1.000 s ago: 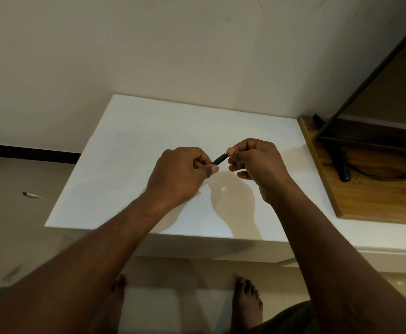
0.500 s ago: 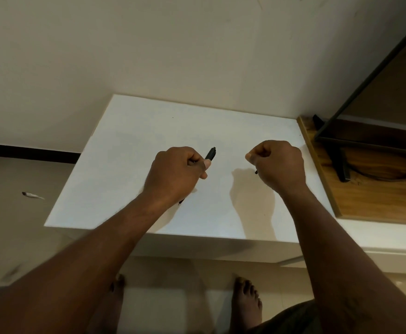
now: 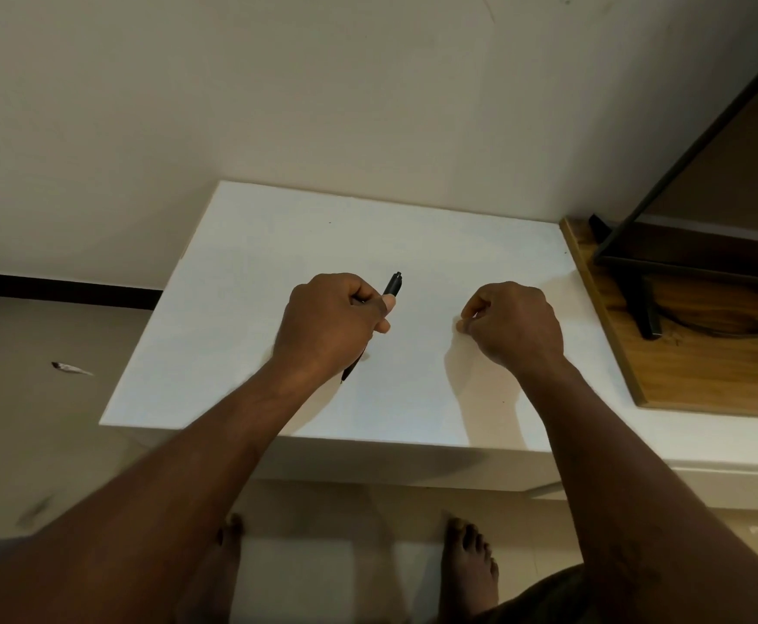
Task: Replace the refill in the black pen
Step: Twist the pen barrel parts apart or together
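The fingers (image 3: 384, 304) of the left hand (image 3: 327, 326) are curled tight round the black pen (image 3: 393, 285), with the thumb laid along the barrel. The pen slants over the white tabletop (image 3: 278, 245). One end pokes out past the thumb toward the wall and the other shows below the heel of the hand, close to the surface; I cannot tell whether it touches. The right hand (image 3: 514, 324) hangs over the tabletop well apart to the right, its fingers (image 3: 467, 315) curled and thumb set against forefinger. The fist hides whether they pinch some small part or nothing at all.

The pen looks light and stiff, and its smooth dark barrel would probably slip under a twist. A full-hand hold round the middle, as the left hand has now, seems the sound one. That leaves the free end for the other hand to take close to the joint.

A refill is likely thin and easy to bend. It would best be held near where it leaves the barrel and drawn straight along the pen's line, not levered sideways. Any small loose piece could roll on so flat a tabletop.
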`<move>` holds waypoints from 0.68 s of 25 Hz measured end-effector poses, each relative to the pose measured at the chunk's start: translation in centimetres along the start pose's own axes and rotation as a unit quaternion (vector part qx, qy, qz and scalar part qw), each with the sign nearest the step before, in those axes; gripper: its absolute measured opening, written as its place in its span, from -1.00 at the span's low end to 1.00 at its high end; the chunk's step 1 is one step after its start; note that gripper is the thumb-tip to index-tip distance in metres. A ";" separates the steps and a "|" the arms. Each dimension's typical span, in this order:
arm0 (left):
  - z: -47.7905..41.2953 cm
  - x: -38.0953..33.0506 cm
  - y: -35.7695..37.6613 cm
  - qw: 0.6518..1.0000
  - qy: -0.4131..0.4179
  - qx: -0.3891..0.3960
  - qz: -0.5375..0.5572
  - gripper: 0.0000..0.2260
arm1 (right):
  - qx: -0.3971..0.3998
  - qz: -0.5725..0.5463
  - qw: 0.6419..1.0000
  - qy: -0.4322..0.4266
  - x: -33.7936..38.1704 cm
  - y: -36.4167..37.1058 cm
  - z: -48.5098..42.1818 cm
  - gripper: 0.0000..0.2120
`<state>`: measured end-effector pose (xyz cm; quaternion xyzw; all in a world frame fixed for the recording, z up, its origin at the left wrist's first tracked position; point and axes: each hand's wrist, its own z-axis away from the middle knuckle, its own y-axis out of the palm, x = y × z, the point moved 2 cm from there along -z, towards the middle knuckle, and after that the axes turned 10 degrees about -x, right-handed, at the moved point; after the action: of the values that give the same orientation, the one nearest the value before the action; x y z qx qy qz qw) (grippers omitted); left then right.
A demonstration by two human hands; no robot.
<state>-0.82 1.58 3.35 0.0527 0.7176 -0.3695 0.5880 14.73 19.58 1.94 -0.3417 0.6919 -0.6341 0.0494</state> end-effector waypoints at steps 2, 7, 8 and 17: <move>0.0 -0.1 0.0 1.000 -0.002 0.000 0.001 -0.80 | -0.037 -0.045 0.998 0.005 0.0 -0.8 -0.5 -0.91; 0.0 -0.1 0.0 1.000 -0.027 0.001 -0.002 -0.83 | -0.149 -0.276 0.947 0.076 1.5 -3.6 -0.5 -0.83; 0.0 0.0 0.1 0.999 -0.034 0.004 0.004 -0.83 | -0.121 -0.289 0.946 0.082 1.9 -3.3 -0.2 -0.83; 0.1 0.3 0.3 0.998 -0.044 -0.040 0.018 -0.82 | 0.204 -0.355 0.911 0.037 6.7 -0.2 3.3 -0.86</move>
<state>-0.70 1.62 2.97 0.0259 0.7043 -0.3316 0.6271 11.36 13.24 3.94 -0.5237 0.3818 -0.7492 -0.1364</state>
